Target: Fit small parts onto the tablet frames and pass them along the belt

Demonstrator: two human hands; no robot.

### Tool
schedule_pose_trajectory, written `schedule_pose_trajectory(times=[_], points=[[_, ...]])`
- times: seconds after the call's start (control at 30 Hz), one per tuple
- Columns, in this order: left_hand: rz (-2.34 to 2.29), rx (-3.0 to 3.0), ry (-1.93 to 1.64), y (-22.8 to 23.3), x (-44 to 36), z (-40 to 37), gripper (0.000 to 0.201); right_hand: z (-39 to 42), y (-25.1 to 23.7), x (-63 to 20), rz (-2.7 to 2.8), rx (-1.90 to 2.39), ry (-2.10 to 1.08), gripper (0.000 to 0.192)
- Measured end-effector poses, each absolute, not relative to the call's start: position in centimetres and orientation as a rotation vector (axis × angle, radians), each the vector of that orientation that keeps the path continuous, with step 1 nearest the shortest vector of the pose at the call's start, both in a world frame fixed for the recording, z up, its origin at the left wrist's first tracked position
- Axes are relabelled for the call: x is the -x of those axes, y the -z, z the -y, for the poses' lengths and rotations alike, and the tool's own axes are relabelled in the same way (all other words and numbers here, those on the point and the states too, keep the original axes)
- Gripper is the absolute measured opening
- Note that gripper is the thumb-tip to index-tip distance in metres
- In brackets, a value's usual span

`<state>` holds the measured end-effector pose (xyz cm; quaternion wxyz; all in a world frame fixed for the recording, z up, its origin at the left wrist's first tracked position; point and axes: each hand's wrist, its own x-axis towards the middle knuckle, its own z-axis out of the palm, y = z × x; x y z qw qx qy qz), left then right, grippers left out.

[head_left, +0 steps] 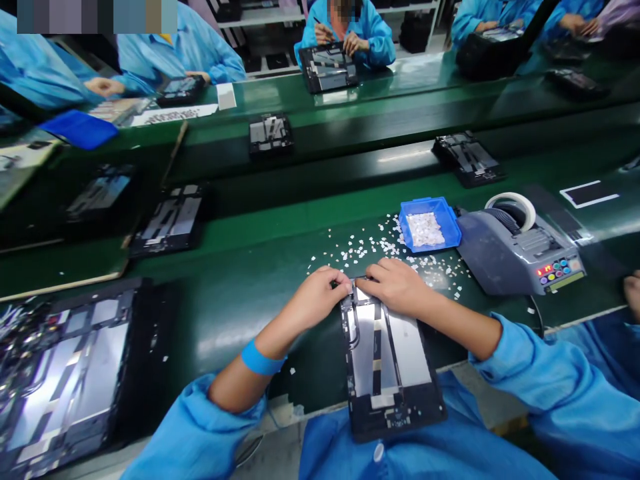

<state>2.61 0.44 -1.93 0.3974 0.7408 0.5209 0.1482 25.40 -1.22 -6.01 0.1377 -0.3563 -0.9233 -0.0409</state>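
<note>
An opened tablet (pixel 411 350) with its silvery batteries and dark flex cables exposed lies in front of me, its near end reaching past the bench edge over my lap. My left hand (pixel 320 293) is at its far left corner, thumb and forefinger pinched together; whatever is between them is too small to make out. Across the far edge of the same tablet, my right hand (pixel 397 283) is closed, with bent fingers pressing on the top part. Its fingertips partly cover that end. A blue band (pixel 263 358) circles my left wrist.
Beyond my hands stand a blue bin (pixel 431 224) of small white pieces and a grey tape dispenser (pixel 525 243). Loose white bits (pixel 357 250) litter the green bench. A stack of opened tablets (pixel 75 373) is at left; more tablets (pixel 270 133) lie farther back. Co-workers sit opposite.
</note>
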Motion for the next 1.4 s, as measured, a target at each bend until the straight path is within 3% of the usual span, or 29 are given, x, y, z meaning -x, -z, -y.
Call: schedule_pose_trajectory(times=[0.83, 1.4], points=[[-1.343, -1.921, -0.27, 2.8, -3.9, -1.8, 0.019, 1.1, 6.3, -25.5, 2.612, 1.025, -0.004, 0.025], [-1.529, -2.029, -0.456, 4.3, -4.6, 0.7, 0.016, 1.2, 6.2, -25.5, 2.609, 1.03, 0.004, 0.026]])
